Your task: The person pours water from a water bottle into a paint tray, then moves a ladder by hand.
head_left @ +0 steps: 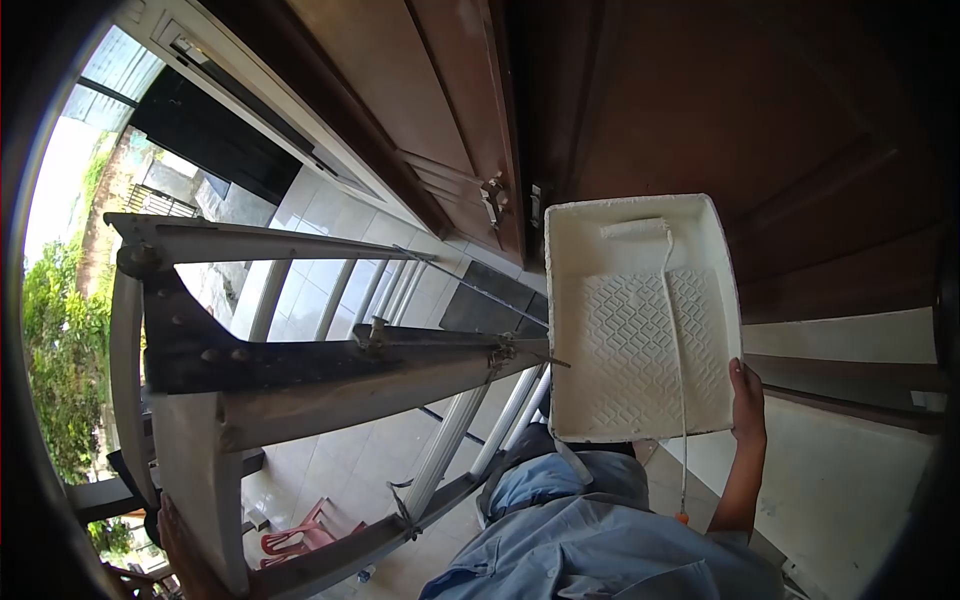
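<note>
The view looks steeply down from high on a ladder [300, 370], whose paint-flecked metal top and rails run down toward a tiled floor [400, 450] far below. The right hand [746, 400] is closed on the lower right corner of a white paint tray [725, 300], thumb over the rim, holding it out level in front of a dark brown wooden door [450, 110]. Inside the tray a paint roller [635, 229] lies with its white sleeve in the deep end at the far side, and its thin wire shaft runs down across the ribbed slope, the orange-tipped handle poking out past the near rim. The tray looks coated in white, but whether liquid paint sits in the well cannot be told from here. The left hand [180, 545] shows only as a sliver at the bottom left, seemingly pressed against the ladder's side rail; its grip cannot be told. As a judgement, the work stands at an early or between-strokes point: the roller is parked in the tray and not in hand, no fresh wet paint can be made out on the door or the white wall [850, 480] beside it, so loading the roller and applying it appear left to do
</note>
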`<state>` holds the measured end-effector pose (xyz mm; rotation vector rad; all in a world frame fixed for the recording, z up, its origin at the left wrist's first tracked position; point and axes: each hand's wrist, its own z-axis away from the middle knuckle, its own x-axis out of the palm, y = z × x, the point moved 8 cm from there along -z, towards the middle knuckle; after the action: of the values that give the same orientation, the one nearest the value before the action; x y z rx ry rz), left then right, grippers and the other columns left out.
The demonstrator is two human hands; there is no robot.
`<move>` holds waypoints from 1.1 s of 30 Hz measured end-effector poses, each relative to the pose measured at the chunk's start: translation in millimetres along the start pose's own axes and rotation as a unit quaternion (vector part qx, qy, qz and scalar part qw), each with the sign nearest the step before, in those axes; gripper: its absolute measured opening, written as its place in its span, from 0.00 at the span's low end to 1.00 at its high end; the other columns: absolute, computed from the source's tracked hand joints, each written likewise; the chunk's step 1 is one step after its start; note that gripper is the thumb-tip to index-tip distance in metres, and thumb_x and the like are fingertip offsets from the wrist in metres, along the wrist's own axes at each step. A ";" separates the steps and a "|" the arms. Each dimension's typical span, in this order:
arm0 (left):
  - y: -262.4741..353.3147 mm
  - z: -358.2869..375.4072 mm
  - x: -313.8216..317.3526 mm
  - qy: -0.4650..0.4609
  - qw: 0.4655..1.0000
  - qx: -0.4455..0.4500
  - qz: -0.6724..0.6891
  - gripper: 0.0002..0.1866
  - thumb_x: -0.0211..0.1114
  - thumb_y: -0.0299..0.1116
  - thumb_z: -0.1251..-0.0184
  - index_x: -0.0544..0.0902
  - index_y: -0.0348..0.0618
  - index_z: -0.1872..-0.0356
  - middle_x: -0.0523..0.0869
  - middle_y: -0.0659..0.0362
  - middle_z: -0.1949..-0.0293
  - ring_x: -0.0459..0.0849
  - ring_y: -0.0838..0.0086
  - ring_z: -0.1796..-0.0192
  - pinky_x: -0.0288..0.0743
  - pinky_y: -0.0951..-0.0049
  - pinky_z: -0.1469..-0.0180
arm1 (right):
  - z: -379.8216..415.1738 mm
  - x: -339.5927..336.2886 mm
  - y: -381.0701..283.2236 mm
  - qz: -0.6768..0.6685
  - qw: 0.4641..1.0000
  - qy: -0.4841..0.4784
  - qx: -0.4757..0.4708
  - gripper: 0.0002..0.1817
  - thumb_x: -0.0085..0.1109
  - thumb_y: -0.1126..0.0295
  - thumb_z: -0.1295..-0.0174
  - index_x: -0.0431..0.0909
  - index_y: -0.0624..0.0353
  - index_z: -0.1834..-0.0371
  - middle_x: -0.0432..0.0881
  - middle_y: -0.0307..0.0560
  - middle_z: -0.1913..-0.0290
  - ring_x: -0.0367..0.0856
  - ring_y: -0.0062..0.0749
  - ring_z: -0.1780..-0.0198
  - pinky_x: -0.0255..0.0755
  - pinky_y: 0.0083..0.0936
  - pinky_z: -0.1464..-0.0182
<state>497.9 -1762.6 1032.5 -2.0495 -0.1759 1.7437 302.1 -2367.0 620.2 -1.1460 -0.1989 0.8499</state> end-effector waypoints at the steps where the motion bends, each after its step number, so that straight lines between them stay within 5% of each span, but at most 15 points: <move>1: 5.4 -2.1 2.9 -0.002 1.000 0.006 0.008 0.51 0.67 0.57 0.41 0.55 0.44 0.21 0.66 0.42 0.26 0.67 0.42 0.28 0.66 0.43 0.33 | 0.6 -0.5 3.1 -0.007 1.000 0.002 0.008 0.32 0.54 0.46 0.25 0.76 0.70 0.39 0.80 0.47 0.45 0.72 0.27 0.41 0.61 0.25 0.34; 3: 17.6 -8.2 13.8 -0.005 1.000 0.012 0.027 0.52 0.68 0.55 0.41 0.53 0.45 0.20 0.65 0.42 0.25 0.66 0.41 0.26 0.65 0.40 0.30 | -0.3 -0.8 3.1 -0.026 1.000 0.004 0.018 0.31 0.55 0.46 0.25 0.77 0.70 0.40 0.80 0.46 0.46 0.73 0.26 0.42 0.61 0.25 0.34; 6: 53.9 -26.6 30.8 -0.007 0.997 0.006 0.077 0.50 0.68 0.45 0.47 0.58 0.42 0.22 0.66 0.40 0.27 0.69 0.44 0.28 0.74 0.51 0.35 | 4.5 7.7 -14.8 -0.053 0.997 -0.042 0.030 0.31 0.57 0.48 0.26 0.77 0.70 0.40 0.80 0.46 0.44 0.73 0.25 0.41 0.62 0.25 0.33; 7: 62.4 -28.2 40.4 -0.044 0.985 -0.027 0.166 0.56 0.66 0.37 0.57 0.53 0.45 0.20 0.60 0.38 0.25 0.61 0.36 0.26 0.60 0.40 0.26 | 1.9 6.7 -11.1 -0.055 0.997 -0.035 0.027 0.31 0.57 0.48 0.26 0.77 0.70 0.40 0.80 0.46 0.44 0.73 0.25 0.41 0.62 0.25 0.33; 15: 103.4 -27.3 96.6 -0.058 0.983 -0.043 0.168 0.55 0.62 0.21 0.59 0.52 0.45 0.20 0.62 0.36 0.28 0.61 0.35 0.26 0.63 0.41 0.28 | -10.7 -0.8 -2.7 -0.036 0.999 -0.027 0.009 0.31 0.57 0.47 0.26 0.77 0.70 0.41 0.81 0.46 0.45 0.72 0.26 0.41 0.62 0.26 0.33; 19: 118.9 -31.3 118.6 -0.028 0.989 -0.024 0.141 0.62 0.69 0.13 0.65 0.51 0.48 0.19 0.61 0.36 0.28 0.63 0.36 0.27 0.66 0.40 0.27 | -0.3 7.3 -18.9 -0.017 0.999 -0.025 -0.017 0.32 0.57 0.46 0.26 0.77 0.70 0.41 0.81 0.47 0.47 0.73 0.27 0.42 0.64 0.26 0.36; 22: 123.2 -41.8 119.6 -0.028 0.987 -0.008 0.157 0.61 0.69 0.15 0.63 0.50 0.46 0.19 0.60 0.32 0.30 0.63 0.33 0.29 0.65 0.37 0.29 | 3.2 11.1 -17.5 -0.057 0.997 -0.038 -0.027 0.33 0.57 0.46 0.27 0.76 0.70 0.39 0.83 0.49 0.45 0.79 0.29 0.45 0.71 0.25 0.42; 27: 123.5 -65.7 116.2 -0.057 0.971 0.088 0.217 0.59 0.75 0.28 0.56 0.50 0.44 0.19 0.63 0.32 0.35 0.67 0.35 0.33 0.67 0.38 0.34 | 18.3 12.9 -19.6 -0.051 0.999 -0.005 0.003 0.34 0.56 0.45 0.27 0.75 0.71 0.38 0.81 0.51 0.45 0.78 0.31 0.44 0.69 0.27 0.40; 28: 119.1 -76.9 119.0 -0.097 0.969 0.087 0.210 0.62 0.79 0.35 0.58 0.50 0.45 0.19 0.68 0.35 0.39 0.71 0.40 0.37 0.69 0.43 0.35 | 22.3 15.9 -23.0 -0.055 0.998 -0.001 0.011 0.35 0.56 0.45 0.27 0.75 0.72 0.37 0.81 0.52 0.45 0.78 0.32 0.43 0.70 0.27 0.40; 33: 123.0 -121.2 143.7 -0.097 0.943 0.086 0.307 0.69 0.80 0.37 0.72 0.53 0.51 0.18 0.76 0.43 0.47 0.81 0.47 0.49 0.78 0.49 0.43 | 36.0 16.8 -21.4 -0.048 0.996 0.069 0.029 0.37 0.56 0.45 0.27 0.72 0.72 0.34 0.81 0.54 0.43 0.79 0.34 0.42 0.72 0.28 0.40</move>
<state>620.2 -1849.0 865.0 -1.9185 0.6020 2.2227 304.3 -2332.9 649.6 -1.1266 -0.1141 0.6841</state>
